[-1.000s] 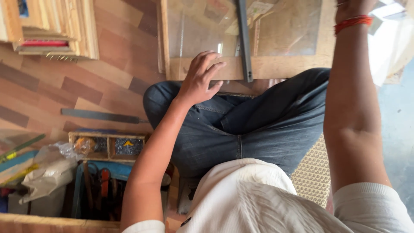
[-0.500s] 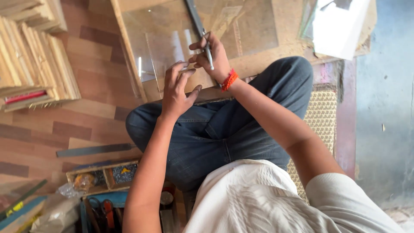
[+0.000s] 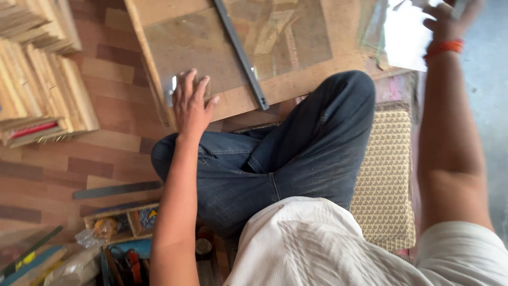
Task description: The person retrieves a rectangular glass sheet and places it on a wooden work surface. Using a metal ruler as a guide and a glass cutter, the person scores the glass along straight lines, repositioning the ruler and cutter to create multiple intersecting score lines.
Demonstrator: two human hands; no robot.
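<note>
Two stacks of wooden frames [image 3: 37,79] lie at far left on the floor. The left hand [image 3: 191,103] rests flat, fingers spread, on one glass sheet [image 3: 233,47] lying on one board [image 3: 296,87], gripping nothing. One metal ruler [image 3: 241,53] lies slantwise across the glass. At far right the right hand [image 3: 450,21], one orange band at its wrist, pinches one separate glass pane [image 3: 405,37]

The board [image 3: 296,87] is bare matt wood, with a clear glossy glass sheet [image 3: 211,58] lying on it. The straightedge [image 3: 241,53] looks like dull grey metal. The jeans [image 3: 296,159] are worn denim, the mat [image 3: 383,175] coarsely woven, and the floor [image 3: 63,169] smooth wood-patterned.
</note>
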